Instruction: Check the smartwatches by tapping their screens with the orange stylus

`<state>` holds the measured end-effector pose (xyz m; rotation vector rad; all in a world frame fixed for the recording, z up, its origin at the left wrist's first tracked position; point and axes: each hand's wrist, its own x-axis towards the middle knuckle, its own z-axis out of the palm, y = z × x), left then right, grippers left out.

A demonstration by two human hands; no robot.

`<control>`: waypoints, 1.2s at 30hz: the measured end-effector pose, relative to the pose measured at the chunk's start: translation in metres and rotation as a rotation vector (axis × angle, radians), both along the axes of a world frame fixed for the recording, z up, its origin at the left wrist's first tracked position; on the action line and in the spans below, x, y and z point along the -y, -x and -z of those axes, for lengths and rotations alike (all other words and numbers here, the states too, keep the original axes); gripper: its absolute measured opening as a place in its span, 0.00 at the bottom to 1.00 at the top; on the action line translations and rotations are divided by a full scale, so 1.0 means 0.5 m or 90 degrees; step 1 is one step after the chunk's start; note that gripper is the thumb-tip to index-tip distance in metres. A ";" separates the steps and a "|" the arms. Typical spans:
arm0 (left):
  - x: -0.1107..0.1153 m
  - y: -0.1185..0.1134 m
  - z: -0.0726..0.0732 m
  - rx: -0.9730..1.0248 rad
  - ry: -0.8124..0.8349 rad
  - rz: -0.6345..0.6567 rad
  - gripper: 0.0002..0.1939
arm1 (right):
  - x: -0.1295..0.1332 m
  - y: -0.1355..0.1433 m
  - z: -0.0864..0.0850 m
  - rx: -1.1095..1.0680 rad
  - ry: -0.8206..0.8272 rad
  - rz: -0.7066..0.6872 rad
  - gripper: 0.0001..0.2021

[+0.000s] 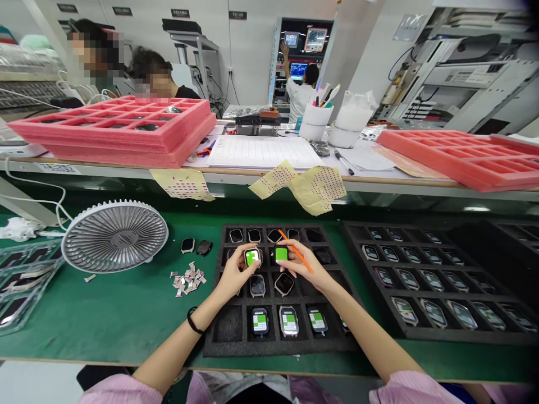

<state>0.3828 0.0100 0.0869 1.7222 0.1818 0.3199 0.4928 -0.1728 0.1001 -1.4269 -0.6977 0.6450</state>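
Note:
My left hand (236, 273) is closed on a strapless smartwatch (252, 257) with a lit green and white screen. In my right hand (307, 264) is a second smartwatch (281, 254), its screen mostly green, and a thin orange stick (301, 255) lies across the same fingers. Both hands are over a black foam tray (229, 325) with square pockets. Several watches sit in its pockets; in the front row, a watch (288, 321) and its neighbours show green and white screens. Those in the back row are dark. My fingers hide parts of the middle pockets.
Left of the tray lie two watches (187, 245) and a pile of small tabs (189, 279). A round fan (115, 235) stands farther left. Another black foam tray (389, 320) of watches is at right. Pink foam trays (168, 134) and a paper form (265, 151) occupy the shelf. Other people are beyond.

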 end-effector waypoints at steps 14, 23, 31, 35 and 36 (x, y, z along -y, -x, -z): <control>0.002 -0.001 0.001 -0.041 0.056 0.012 0.18 | -0.003 -0.002 -0.005 -0.020 0.038 0.081 0.17; 0.000 -0.003 0.015 0.000 -0.012 0.041 0.21 | -0.002 -0.003 0.002 -0.011 0.010 0.050 0.20; 0.000 -0.001 0.005 -0.009 0.008 0.038 0.22 | -0.001 -0.003 0.004 -0.003 -0.004 0.031 0.23; -0.006 -0.003 0.011 -0.023 0.008 0.022 0.22 | 0.000 -0.003 0.005 -0.001 -0.004 0.027 0.23; -0.008 -0.003 0.013 -0.023 0.006 0.020 0.22 | 0.000 -0.002 0.005 -0.003 -0.004 0.025 0.23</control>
